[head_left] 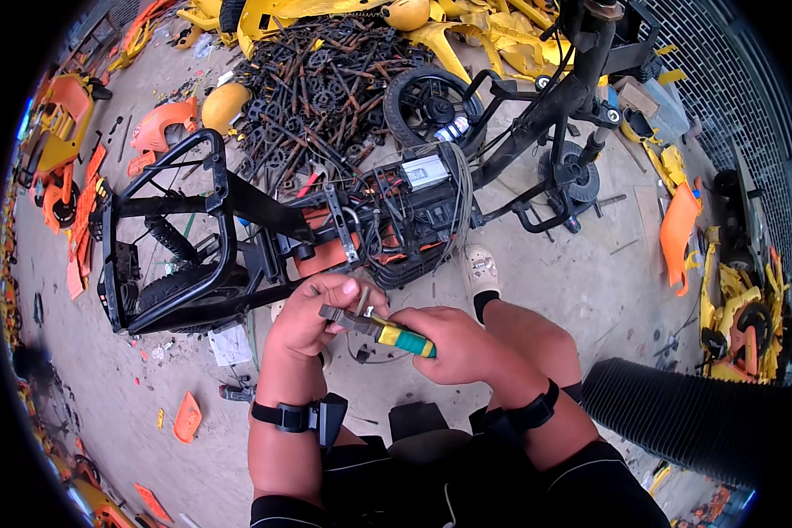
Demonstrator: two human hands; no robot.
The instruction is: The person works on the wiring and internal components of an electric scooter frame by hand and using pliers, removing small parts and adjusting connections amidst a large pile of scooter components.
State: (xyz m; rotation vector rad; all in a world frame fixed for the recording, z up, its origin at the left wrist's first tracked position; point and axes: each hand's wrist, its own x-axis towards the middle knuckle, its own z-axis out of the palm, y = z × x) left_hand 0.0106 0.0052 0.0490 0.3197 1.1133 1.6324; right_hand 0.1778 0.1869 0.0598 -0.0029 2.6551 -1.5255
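My right hand (453, 345) is closed round the green and yellow handles of a pair of pliers (403, 340). Their metal jaws point left, toward my left hand (311, 312). That hand's fingers are pinched together beside the jaws, on a thin, short brownish piece (363, 301) whose kind I cannot make out. Both hands are in front of my knees, on the near side of a stripped black scooter frame (268, 211). In the frame's middle lie looped grey cables (462, 198), a silver box (425, 172) and orange panels (324, 251).
Beyond the frame rises a heap of rusty metal parts (312, 97), with a black wheel (405, 106) at its right. Yellow body panels (502, 40) lie at the back. A ribbed black hose-like object (669, 414) is at the near right. An orange piece (187, 417) rests on the floor at left.
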